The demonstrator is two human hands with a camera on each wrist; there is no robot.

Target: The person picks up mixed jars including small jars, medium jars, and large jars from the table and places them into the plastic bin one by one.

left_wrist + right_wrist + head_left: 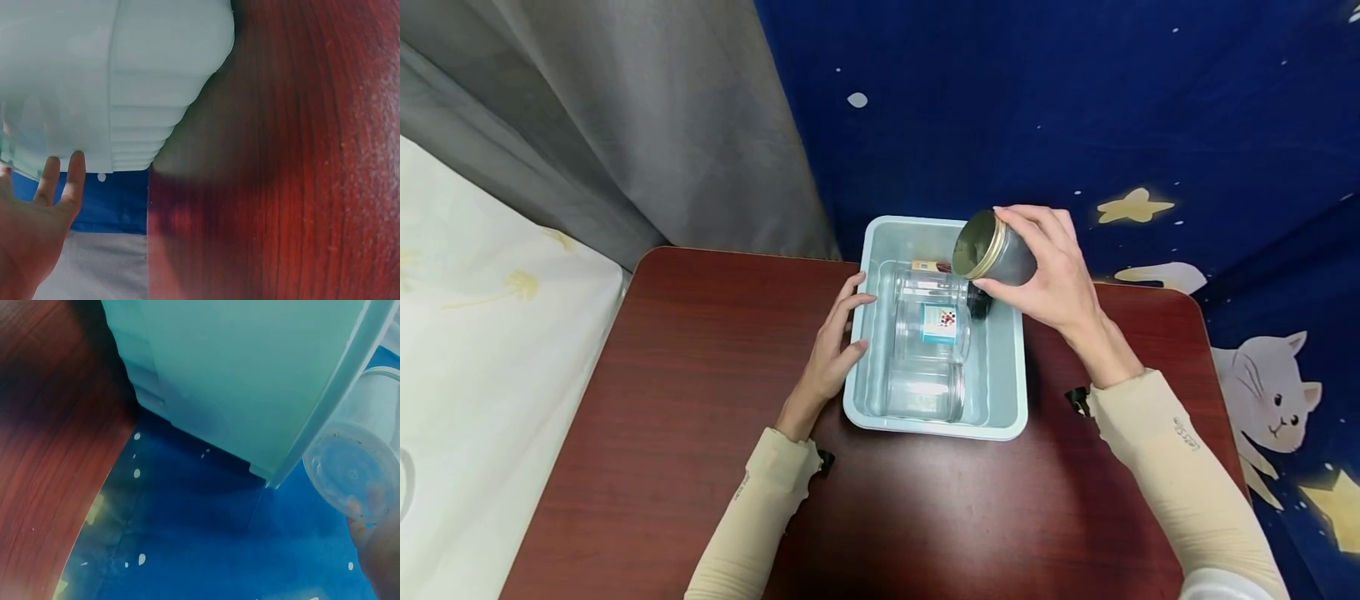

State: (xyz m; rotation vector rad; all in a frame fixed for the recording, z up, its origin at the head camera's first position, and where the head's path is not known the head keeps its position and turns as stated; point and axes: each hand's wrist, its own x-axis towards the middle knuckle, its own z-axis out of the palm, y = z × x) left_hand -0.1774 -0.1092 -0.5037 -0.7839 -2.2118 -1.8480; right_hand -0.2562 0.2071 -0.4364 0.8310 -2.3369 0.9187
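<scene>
My right hand [1060, 279] grips a clear jar [1013, 257] over the far right part of a pale blue plastic tub [936, 430]. The jar is tilted on its side, its gold-rimmed, dark greenish end facing left. Its round clear base [353, 472] shows in the right wrist view. At the tub's left rim, my left hand [832, 346] touches the edge with fingers spread. Inside the tub lie several clear jars on their sides: a near one [921, 392], a middle one with a blue-and-white label [940, 323], and a far one [925, 287].
A black object [979, 302] and a small yellow-and-red packet [927, 266] sit in the tub, partly hidden. The tub stands at the back edge of a reddish-brown table [722, 375]. Behind hang a grey curtain [685, 125] and a dark blue patterned cloth [970, 125].
</scene>
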